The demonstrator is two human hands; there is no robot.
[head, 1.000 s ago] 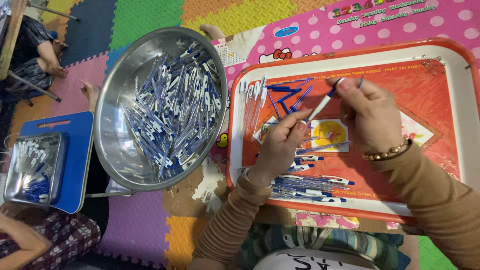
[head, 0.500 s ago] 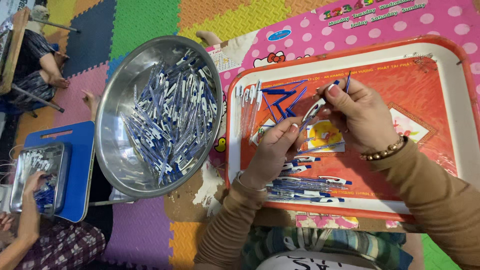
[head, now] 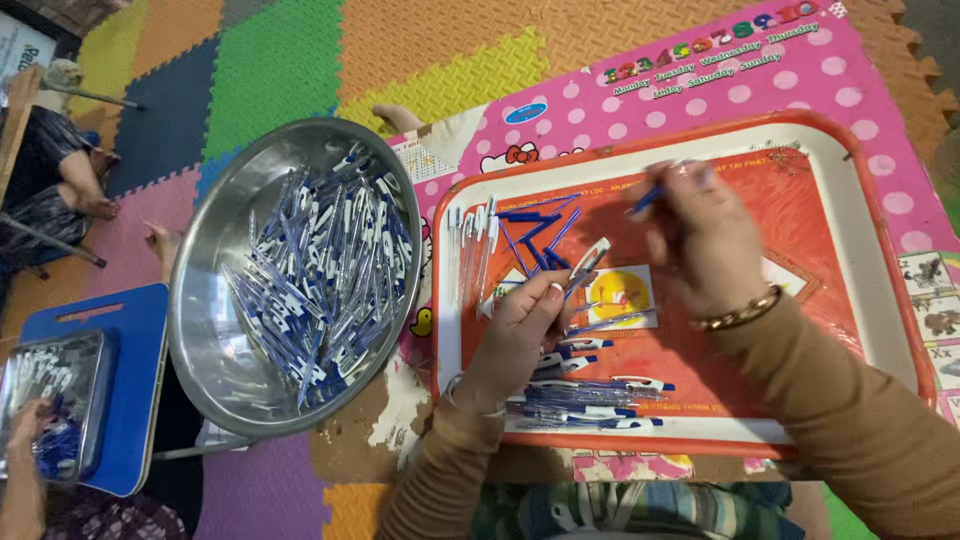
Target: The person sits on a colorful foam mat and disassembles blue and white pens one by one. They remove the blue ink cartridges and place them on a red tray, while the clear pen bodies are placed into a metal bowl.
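Observation:
My left hand [head: 517, 335] pinches a clear pen barrel [head: 586, 266] with a white cap, held tilted over the red tray [head: 850, 260]. My right hand [head: 705, 235], with a gold bracelet at the wrist, holds a thin blue refill [head: 646, 200] near the tray's upper middle. Loose blue refills [head: 535, 225] and clear barrels [head: 468, 250] lie at the tray's left. Finished blue and white pens [head: 585, 395] lie in a pile along its near edge, under my left wrist.
A big steel bowl [head: 205, 340] full of blue and white pens [head: 320, 275] sits left of the tray. At far left another person's hand [head: 25, 425] reaches into a small metal tray [head: 50, 395] on a blue board. Coloured foam mats cover the floor.
My hands have drawn apart: the right one moved up and to the right with the blue refill, the left one keeps the barrel lower down. The view has shifted slightly.

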